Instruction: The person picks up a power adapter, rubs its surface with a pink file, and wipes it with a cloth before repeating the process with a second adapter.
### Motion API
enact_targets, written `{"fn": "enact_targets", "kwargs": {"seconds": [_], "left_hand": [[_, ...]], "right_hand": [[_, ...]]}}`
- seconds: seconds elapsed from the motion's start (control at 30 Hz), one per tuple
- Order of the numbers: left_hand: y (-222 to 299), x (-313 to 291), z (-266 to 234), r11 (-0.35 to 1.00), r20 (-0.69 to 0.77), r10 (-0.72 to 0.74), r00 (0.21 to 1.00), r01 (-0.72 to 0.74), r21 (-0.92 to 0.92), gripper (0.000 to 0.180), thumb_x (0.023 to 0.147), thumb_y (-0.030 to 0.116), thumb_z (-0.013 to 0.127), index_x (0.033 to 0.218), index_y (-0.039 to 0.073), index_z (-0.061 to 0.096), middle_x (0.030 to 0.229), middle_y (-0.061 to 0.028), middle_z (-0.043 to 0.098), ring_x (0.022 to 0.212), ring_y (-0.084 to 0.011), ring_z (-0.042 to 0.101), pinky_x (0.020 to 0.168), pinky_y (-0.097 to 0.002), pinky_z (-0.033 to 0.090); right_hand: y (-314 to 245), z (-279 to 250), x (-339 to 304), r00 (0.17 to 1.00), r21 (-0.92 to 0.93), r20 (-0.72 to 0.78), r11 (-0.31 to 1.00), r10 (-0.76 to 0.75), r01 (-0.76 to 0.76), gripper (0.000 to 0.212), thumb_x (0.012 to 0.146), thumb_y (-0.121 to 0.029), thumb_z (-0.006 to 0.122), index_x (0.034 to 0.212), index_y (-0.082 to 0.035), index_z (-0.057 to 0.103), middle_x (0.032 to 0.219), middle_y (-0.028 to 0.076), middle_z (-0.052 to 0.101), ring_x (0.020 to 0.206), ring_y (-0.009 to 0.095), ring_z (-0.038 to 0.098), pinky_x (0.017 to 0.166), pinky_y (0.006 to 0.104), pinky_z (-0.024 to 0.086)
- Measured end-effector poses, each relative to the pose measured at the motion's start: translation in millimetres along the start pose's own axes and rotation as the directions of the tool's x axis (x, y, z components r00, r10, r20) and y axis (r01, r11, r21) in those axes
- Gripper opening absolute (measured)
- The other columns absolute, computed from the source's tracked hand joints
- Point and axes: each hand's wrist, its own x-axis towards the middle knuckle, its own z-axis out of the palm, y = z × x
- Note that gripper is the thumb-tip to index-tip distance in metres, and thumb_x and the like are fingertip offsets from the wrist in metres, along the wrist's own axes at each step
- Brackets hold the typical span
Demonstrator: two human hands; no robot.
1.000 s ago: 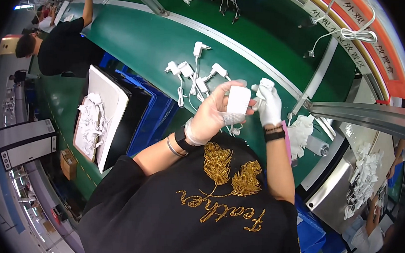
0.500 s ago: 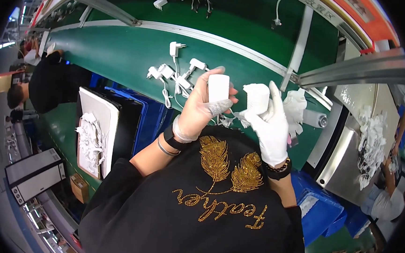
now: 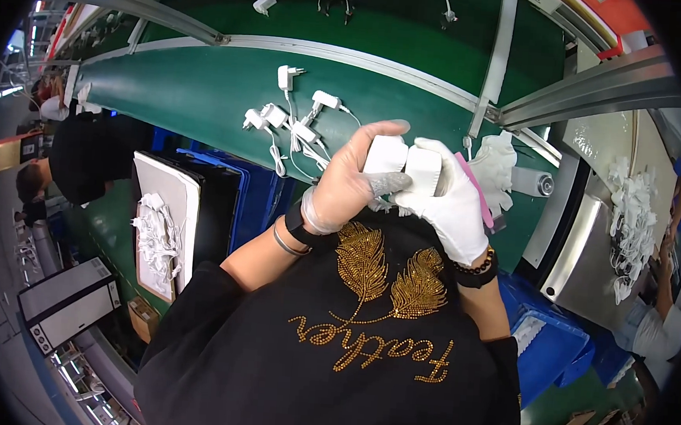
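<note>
Green bench top (image 3: 200,76) spread beneath a left white block (image 3: 386,152) clasped by the left hand (image 3: 337,190) and a right white block (image 3: 422,169) gripped by the right hand (image 3: 459,217), side by side, long axes roughly away from the wearer, the left thumb (image 3: 388,183) reaching across their near ends. Corded adapters (image 3: 274,115) lay beyond, leftward; crumpled white cloth (image 3: 494,166) and a canister (image 3: 529,181) lay rightward.

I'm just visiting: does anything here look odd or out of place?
I see no spill. One mismatch stands out: the left hand has a thin see-through covering with a grey thumb; the right hand wears an opaque white glove. The white adapters on the green bench also lie untidily, cords crossing.
</note>
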Motion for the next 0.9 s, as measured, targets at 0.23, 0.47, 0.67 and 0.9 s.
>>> {"fn": "enact_targets", "kwargs": {"seconds": [0.23, 0.47, 0.67, 0.9], "left_hand": [[-2.1, -4.7, 2.4, 0.994, 0.016, 0.069, 0.998, -0.07, 0.086, 0.064, 0.076, 0.0, 0.076, 0.132, 0.004, 0.044, 0.117, -0.0028, 0.056, 0.105, -0.0104, 0.054, 0.092, -0.0251, 0.044], [-0.9, -4.3, 4.5, 0.996, 0.056, 0.084, 0.995, -0.083, -0.033, 0.061, 0.078, 0.001, 0.075, 0.131, 0.005, 0.045, 0.12, -0.0033, 0.055, 0.107, -0.0111, 0.054, 0.093, -0.0258, 0.044], [-10.7, 1.4, -2.5, 0.985, 0.001, 0.166, 0.986, -0.166, 0.054, 0.051, 0.084, 0.007, 0.07, 0.128, 0.006, 0.045, 0.112, -0.0038, 0.057, 0.103, -0.0125, 0.057, 0.088, -0.0269, 0.047], [-15.5, 14.3, -15.8, 0.839, -0.009, 0.033, 0.999, -0.033, -0.543, 0.024, 0.096, 0.018, 0.053, 0.118, 0.008, 0.05, 0.108, -0.0055, 0.06, 0.104, -0.0155, 0.057, 0.093, -0.0282, 0.045]], "right_hand": [[10.3, -1.3, -5.3, 0.999, 0.087, -0.034, 0.996, -0.026, 0.029, 0.063, 0.073, 0.01, 0.072, 0.13, -0.003, 0.048, 0.117, 0.004, 0.056, 0.103, 0.012, 0.057, 0.084, 0.0247, 0.05], [12.8, 8.0, -6.4, 0.961, -0.127, -0.111, 0.963, -0.253, 0.238, 0.058, 0.077, 0.009, 0.07, 0.129, -0.003, 0.048, 0.113, 0.006, 0.058, 0.096, 0.011, 0.06, 0.079, 0.0241, 0.052], [3.8, -2.6, -10.2, 0.996, -0.059, 0.014, 0.994, -0.088, 0.089, 0.047, 0.086, -0.002, 0.065, 0.129, -0.002, 0.048, 0.107, 0.007, 0.06, 0.088, 0.011, 0.063, 0.07, 0.0238, 0.053], [3.4, -14.7, -3.2, 0.982, -0.053, -0.093, 0.985, -0.167, 0.162, 0.049, 0.095, -0.015, 0.056, 0.139, 0.0, 0.037, 0.107, 0.009, 0.058, 0.08, 0.011, 0.058, 0.064, 0.0225, 0.05]]}}
